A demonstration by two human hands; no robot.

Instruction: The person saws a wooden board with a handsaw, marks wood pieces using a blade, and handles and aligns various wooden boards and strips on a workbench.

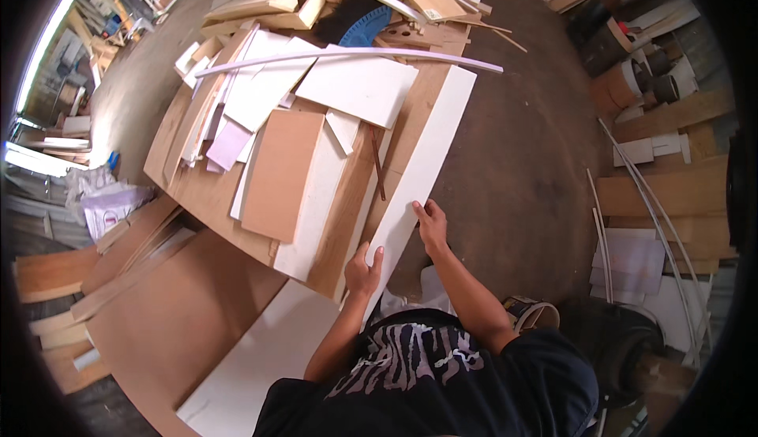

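A long white board (430, 146) runs along the right side of a table heaped with wood offcuts. My left hand (364, 273) grips its near end, thumb on the top face and the other fingers hidden beneath or behind it. Farther up, my right hand (431, 224) holds the board's right edge, with the thumb over the top. Beside the board lie a brown panel (283, 175), a white panel (359, 86) and a thin dark strip (378, 165). Across the far part of the pile rests a long pale lilac strip (347, 52).
A blue broom head (365, 28) with dark bristles sits among offcuts at the far end. Large brown sheets (181, 311) lean at the near left. To the right, a bucket (539, 315) stands on the floor, and boards (671, 192) and long thin strips (647, 192) line the wall.
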